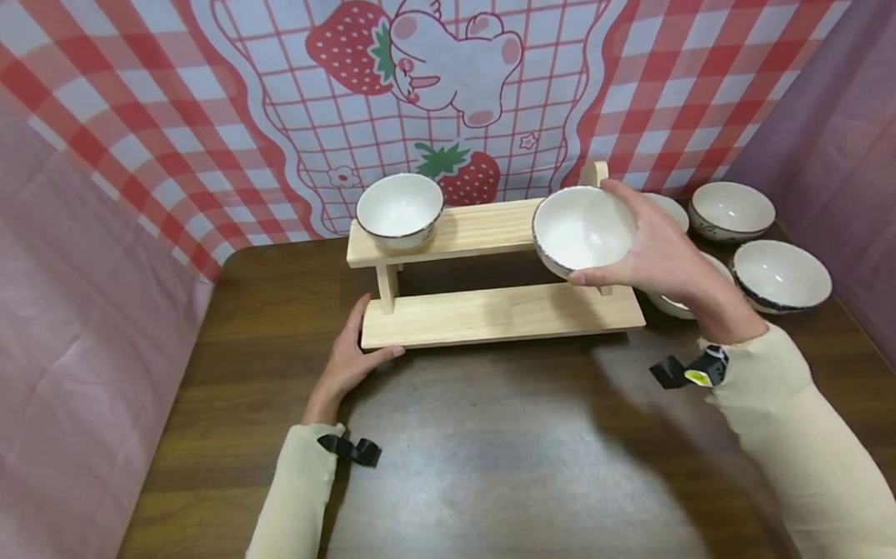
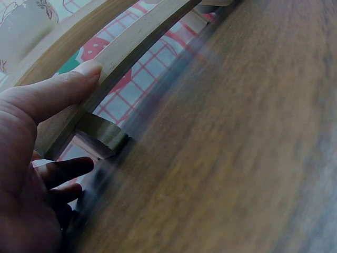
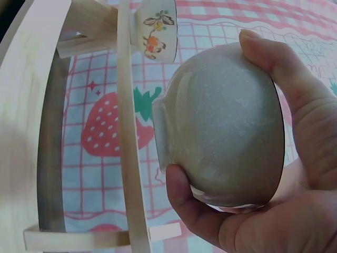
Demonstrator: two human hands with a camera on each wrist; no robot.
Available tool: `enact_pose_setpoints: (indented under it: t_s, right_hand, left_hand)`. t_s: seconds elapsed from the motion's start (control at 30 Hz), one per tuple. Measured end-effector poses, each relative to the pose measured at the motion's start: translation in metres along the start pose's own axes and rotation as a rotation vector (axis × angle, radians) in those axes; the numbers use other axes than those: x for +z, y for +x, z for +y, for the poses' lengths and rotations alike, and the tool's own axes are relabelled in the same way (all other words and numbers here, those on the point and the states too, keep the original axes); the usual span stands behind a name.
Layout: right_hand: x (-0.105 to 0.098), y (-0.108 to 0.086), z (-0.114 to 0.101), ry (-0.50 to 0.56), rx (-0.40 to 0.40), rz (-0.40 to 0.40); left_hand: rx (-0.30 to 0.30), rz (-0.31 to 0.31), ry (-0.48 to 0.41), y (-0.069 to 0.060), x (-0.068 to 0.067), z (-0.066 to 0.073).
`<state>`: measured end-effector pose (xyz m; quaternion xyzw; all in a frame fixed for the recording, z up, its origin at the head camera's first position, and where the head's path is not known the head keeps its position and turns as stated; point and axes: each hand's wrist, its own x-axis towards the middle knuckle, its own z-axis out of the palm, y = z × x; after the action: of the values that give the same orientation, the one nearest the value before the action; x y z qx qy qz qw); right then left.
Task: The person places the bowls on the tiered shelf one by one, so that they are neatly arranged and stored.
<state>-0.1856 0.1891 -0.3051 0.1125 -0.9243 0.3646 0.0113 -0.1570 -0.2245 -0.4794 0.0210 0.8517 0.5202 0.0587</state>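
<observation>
A white bowl (image 1: 583,230) with a dark patterned rim is in my right hand (image 1: 660,253), thumb and fingers spread round its side. It is above the right part of a two-tier wooden shelf (image 1: 495,315); its outer wall fills the middle of the right wrist view. At the lower tier's left end, my left hand (image 1: 346,361) grips the corner. In the left wrist view the thumb (image 2: 87,71) presses on the board, with the other fingers below. A second bowl (image 1: 400,208) stands upright on the upper tier's left end; its floral side shows in the right wrist view.
Several similar bowls stand on the brown wooden table (image 1: 457,479) to the shelf's right, including one at the back (image 1: 732,210) and one nearer the front (image 1: 781,275); my right hand partly hides others. A red-checked cloth (image 1: 260,112) hangs behind, with pink cloth on both sides.
</observation>
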Motion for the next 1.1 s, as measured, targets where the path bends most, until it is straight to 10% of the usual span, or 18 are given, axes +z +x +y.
enact_pose_setpoints:
  t_s: [1.1]
  right_hand:
    - [0.03,0.062,-0.039,0.123,-0.036,-0.024]
  left_hand:
    - [0.002,-0.007,0.028,0.001,0.0,-0.001]
